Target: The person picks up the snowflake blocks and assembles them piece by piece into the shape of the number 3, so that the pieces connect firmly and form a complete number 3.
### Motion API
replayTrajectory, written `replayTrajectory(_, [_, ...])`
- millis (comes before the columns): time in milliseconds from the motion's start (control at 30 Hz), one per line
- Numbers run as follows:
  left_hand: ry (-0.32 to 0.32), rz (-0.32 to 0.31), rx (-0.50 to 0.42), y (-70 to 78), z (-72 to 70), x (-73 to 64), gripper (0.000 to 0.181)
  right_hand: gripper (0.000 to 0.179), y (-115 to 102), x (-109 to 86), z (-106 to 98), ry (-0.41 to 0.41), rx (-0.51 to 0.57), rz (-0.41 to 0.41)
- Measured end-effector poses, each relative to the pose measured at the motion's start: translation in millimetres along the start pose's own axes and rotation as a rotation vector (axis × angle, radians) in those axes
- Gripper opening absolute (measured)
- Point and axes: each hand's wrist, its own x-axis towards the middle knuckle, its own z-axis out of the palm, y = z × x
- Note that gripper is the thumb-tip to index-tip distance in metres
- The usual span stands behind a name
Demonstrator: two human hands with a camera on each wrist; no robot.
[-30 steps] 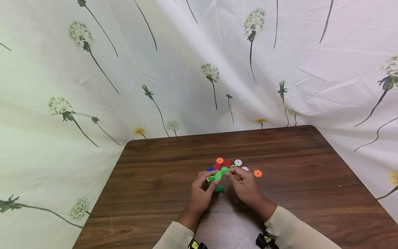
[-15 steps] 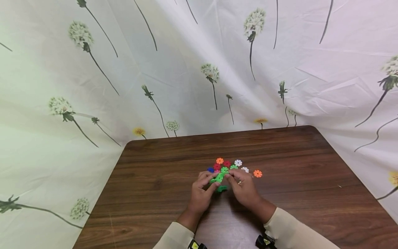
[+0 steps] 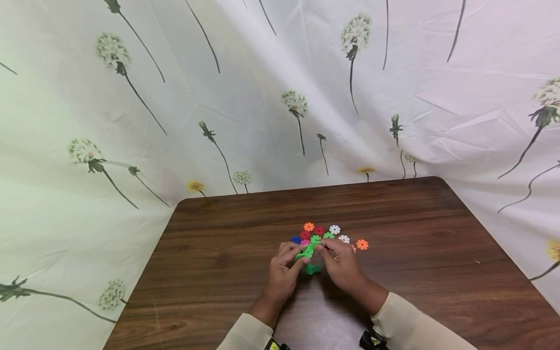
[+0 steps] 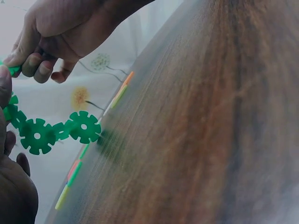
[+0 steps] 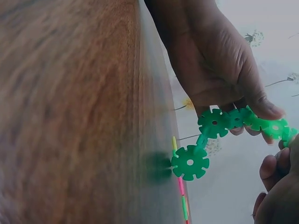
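Observation:
My left hand (image 3: 280,273) pinches a chain of green notched snowflake discs (image 3: 308,251) between thumb and fingers, above the table. In the right wrist view, the left hand (image 5: 219,65) has its thumb pressed over several interlocked discs (image 5: 214,123), and the chain's end disc (image 5: 190,162) hangs free near the tabletop. My right hand (image 3: 345,265) meets the left at the chain's upper end. The left wrist view shows the right hand (image 4: 74,37) pinching a green piece (image 4: 14,70). Fingers hide whether that piece is joined to the chain.
Loose discs lie flat just beyond the hands: orange (image 3: 308,227), red (image 3: 319,230), white (image 3: 334,229), green (image 3: 328,236) and blue (image 3: 296,240). Another orange disc (image 3: 362,244) lies farther right. A flower-printed cloth (image 3: 262,121) hangs behind the brown table (image 3: 218,272).
The chain's upper end and the right fingers have dropped slightly, uncovering green discs on the table. The chain's lower end has shifted a little right and nearer to me. Both hands keep their hold.

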Motion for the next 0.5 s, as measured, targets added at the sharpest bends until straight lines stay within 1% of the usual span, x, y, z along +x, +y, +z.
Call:
replayTrajectory(133, [-0.007, -0.003, 0.0, 0.7, 0.2, -0.8, 0.031, 0.014, -3.3, -0.1, 0.2, -0.006, -0.009, 0.014])
replayTrajectory(200, [-0.006, 0.004, 0.008, 0.6, 0.3, -1.3, 0.03, 0.014, -4.5, 0.0, 0.8, -0.002, -0.02, 0.011])
replayTrajectory(267, [-0.004, -0.004, 0.011, 0.8, 0.2, -1.8, 0.03, 0.015, -4.9, 0.4, 1.8, 0.001, -0.027, 0.0])
replayTrajectory(400, [0.001, 0.001, 0.034, 2.2, 0.5, -1.1, 0.03, 0.017, -3.8, 2.0, 3.6, 0.016, -0.046, -0.087])
replayTrajectory(500, [-0.002, -0.027, 0.045, 4.4, 1.3, 0.8, 0.03, 0.019, -2.2, 2.9, 4.3, 0.042, -0.055, -0.15])
